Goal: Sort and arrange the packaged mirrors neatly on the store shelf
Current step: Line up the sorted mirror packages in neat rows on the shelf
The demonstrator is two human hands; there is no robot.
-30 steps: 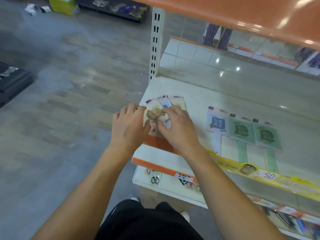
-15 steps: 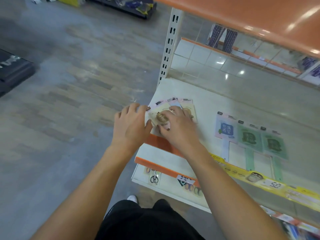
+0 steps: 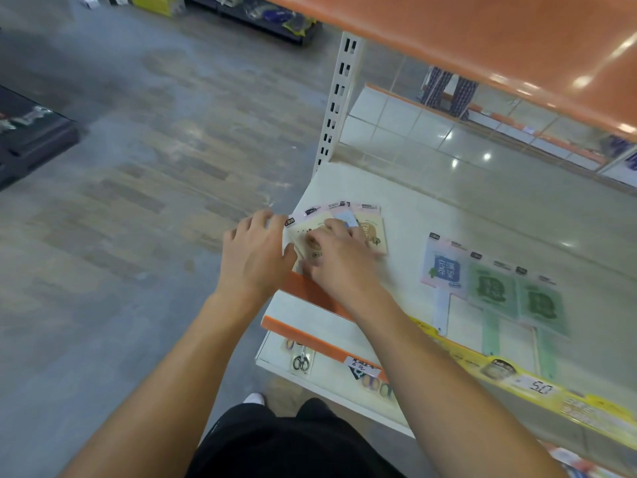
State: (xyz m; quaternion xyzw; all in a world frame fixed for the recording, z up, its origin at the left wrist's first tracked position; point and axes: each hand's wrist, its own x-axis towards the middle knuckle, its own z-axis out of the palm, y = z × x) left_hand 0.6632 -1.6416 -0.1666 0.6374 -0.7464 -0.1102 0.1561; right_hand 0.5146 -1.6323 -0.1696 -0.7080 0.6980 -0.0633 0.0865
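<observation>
My left hand [image 3: 255,257] rests at the left edge of the fanned stack of packaged mirrors [image 3: 344,225] on the white shelf [image 3: 431,208], fingers bent over that edge, thumb against the cards. My right hand [image 3: 339,260] lies on top of the fan, fingers curled down onto the front card; I cannot tell whether it pinches it. To the right of the stack, well apart, lie a blue mirror [image 3: 444,267] and two green mirrors [image 3: 517,298], side by side.
</observation>
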